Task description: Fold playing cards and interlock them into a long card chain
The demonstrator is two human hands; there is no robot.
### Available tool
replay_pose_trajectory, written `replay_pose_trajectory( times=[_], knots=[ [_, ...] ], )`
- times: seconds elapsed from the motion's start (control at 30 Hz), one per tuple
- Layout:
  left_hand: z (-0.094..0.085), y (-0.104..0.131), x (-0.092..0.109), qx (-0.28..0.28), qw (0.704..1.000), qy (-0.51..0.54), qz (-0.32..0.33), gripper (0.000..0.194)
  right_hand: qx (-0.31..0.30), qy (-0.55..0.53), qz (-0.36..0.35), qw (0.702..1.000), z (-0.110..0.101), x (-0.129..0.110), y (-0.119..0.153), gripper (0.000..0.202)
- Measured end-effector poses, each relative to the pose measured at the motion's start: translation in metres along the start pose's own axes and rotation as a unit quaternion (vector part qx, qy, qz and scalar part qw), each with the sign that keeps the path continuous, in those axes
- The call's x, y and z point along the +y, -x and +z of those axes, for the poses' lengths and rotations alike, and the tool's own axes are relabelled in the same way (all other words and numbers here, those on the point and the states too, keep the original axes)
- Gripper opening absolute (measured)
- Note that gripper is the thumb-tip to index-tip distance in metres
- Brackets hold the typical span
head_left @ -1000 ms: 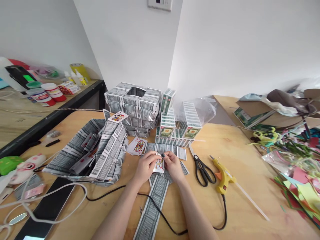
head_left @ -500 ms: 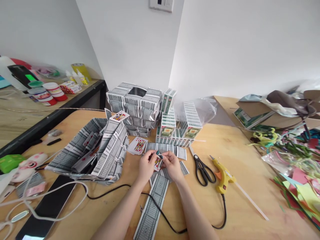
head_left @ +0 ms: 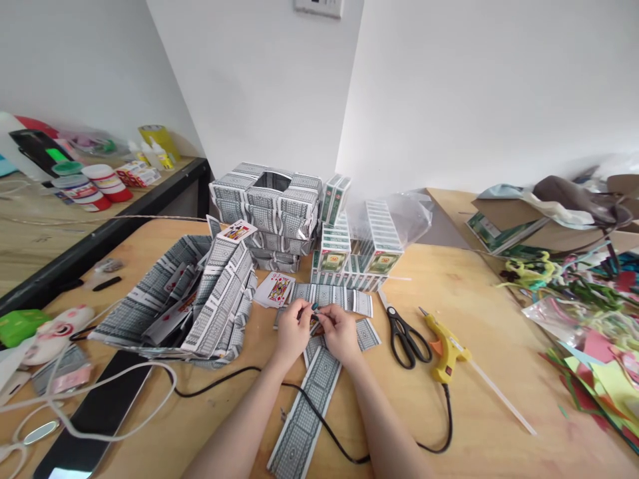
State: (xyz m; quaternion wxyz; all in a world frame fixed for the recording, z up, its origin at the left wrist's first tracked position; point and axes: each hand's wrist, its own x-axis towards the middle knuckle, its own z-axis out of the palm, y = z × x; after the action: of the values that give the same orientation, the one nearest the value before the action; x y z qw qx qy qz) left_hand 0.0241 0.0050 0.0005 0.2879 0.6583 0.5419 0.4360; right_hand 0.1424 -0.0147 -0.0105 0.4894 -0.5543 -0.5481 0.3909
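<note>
My left hand [head_left: 293,327] and my right hand [head_left: 338,328] meet over the table, fingertips pinched on a playing card [head_left: 314,326] that is mostly covered by the fingers. Under and in front of them a long strip of joined cards [head_left: 305,412] runs toward me, a black cord crossing it. Another card strip [head_left: 332,297] lies just beyond the hands. A loose pile of face-up cards [head_left: 275,290] sits at their upper left. To the left is a card-built basket [head_left: 174,313] with cards inside.
Black scissors [head_left: 407,338] and a yellow glue gun [head_left: 448,349] lie on the right. A box made of cards [head_left: 269,206] and stacked card packs [head_left: 382,243] stand behind. A black tablet-like slab [head_left: 92,416] is at left; coloured scraps [head_left: 602,372] are far right.
The card between my hands has tilted and now shows less of its face. The long strip's far end has shifted slightly right beneath them. Both hands remain close together.
</note>
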Motion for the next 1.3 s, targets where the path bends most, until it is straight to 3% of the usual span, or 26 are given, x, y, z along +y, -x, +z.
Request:
replay_pose_trajectory(
  times=[0.13, 0.33, 0.47, 0.57, 0.73, 0.83, 1.17, 1.3],
  knots=[
    [0.0, 0.001, 0.003, 0.005, 1.0, -0.017, 0.007, 0.02, 0.003, -0.007, 0.008, 1.0, 0.0, -0.005, 0.001, 0.014],
    [0.002, 0.002, 0.006, -0.008, 0.999, 0.027, -0.02, 0.022, -0.036, -0.14, 0.105, 0.984, -0.002, -0.01, -0.001, 0.02],
    [0.003, 0.0, 0.005, -0.004, 0.998, 0.048, -0.044, 0.024, -0.045, -0.2, 0.133, 0.97, -0.003, -0.009, -0.003, 0.026],
    [0.003, -0.001, 0.005, -0.001, 0.999, 0.026, -0.032, 0.023, -0.052, -0.195, 0.121, 0.972, -0.003, -0.009, -0.003, 0.028],
    [-0.002, 0.0, 0.004, -0.014, 0.997, -0.047, 0.054, 0.022, -0.058, -0.136, 0.081, 0.986, -0.005, -0.016, -0.002, 0.027],
    [-0.003, 0.001, 0.003, -0.024, 0.993, -0.08, 0.078, 0.022, -0.074, -0.132, 0.092, 0.984, -0.006, -0.02, -0.002, 0.026],
    [-0.003, 0.001, 0.006, -0.039, 0.992, -0.081, 0.085, 0.022, -0.066, -0.163, 0.129, 0.976, -0.005, -0.015, -0.001, 0.01],
    [-0.004, 0.001, 0.005, -0.04, 0.994, -0.069, 0.068, 0.024, -0.072, -0.172, 0.142, 0.972, -0.006, -0.01, -0.001, 0.014]
  ],
)
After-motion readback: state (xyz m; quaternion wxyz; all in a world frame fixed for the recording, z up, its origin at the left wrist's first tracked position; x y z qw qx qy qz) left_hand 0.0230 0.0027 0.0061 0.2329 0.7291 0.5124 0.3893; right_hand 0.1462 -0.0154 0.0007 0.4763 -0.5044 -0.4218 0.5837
